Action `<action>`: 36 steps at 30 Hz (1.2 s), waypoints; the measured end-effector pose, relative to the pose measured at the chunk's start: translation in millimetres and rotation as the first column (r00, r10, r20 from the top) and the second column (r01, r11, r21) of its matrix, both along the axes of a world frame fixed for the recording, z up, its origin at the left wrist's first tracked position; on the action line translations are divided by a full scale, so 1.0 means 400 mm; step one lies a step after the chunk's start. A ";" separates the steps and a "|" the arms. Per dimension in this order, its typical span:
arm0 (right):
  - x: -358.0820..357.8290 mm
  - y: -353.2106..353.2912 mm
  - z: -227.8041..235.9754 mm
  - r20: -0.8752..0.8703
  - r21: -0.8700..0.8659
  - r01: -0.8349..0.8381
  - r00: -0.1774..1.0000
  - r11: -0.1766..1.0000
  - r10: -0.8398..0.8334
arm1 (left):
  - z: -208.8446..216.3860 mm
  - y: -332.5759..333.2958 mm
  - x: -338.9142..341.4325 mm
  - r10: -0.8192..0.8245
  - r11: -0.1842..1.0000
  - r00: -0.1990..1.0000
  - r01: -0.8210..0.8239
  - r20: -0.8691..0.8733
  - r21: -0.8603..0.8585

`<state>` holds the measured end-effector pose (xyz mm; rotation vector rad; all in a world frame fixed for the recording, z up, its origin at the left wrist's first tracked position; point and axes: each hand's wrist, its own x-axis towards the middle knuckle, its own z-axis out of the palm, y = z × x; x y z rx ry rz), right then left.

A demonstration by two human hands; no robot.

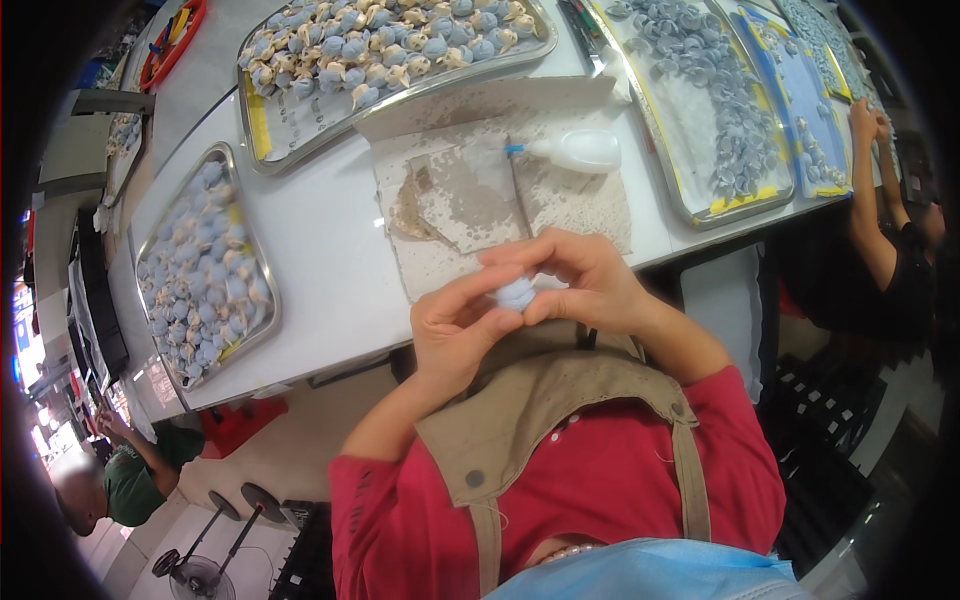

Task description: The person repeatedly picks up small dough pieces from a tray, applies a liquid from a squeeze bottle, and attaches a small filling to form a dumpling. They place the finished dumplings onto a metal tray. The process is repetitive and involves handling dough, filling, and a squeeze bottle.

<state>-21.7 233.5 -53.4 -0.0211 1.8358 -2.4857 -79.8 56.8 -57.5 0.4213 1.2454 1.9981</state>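
Close to my chest, at the table's near edge, both my hands close on one small light-blue rounded piece (515,293). My left hand (462,318) pinches it from the left and my right hand (585,280) from the right, the thumbs almost meeting on it. Fingers hide much of the piece. Just beyond them lies a stained cardboard sheet (580,205) with dark blotches. A white squeeze bottle (585,151) with a blue tip rests on its side on the cardboard, apart from my hands.
At the back, a metal tray (300,135) holds many blue-and-cream pieces; another tray (262,290) of them stands left. A tray (665,160) of blue cup-shaped pieces is on the right, beside a blue tray (800,110). Co-workers' arms (870,200) show at far right and lower left.
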 end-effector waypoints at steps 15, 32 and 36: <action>0.015 0.000 0.028 0.036 0.032 0.014 0.999 0.999 -0.015 | 0.011 -0.015 -0.007 -0.082 0.991 0.955 0.047 -0.284 -0.128; -0.066 0.062 -0.003 -0.554 0.566 0.654 0.753 0.502 -0.356 | 0.073 -0.255 -0.324 -0.062 0.335 -0.018 -0.942 -0.998 -0.004; -0.074 0.110 -0.015 -0.578 0.610 0.722 0.687 0.326 -0.441 | 0.122 -0.401 -0.456 -0.365 -0.059 0.097 -0.995 -0.926 -0.080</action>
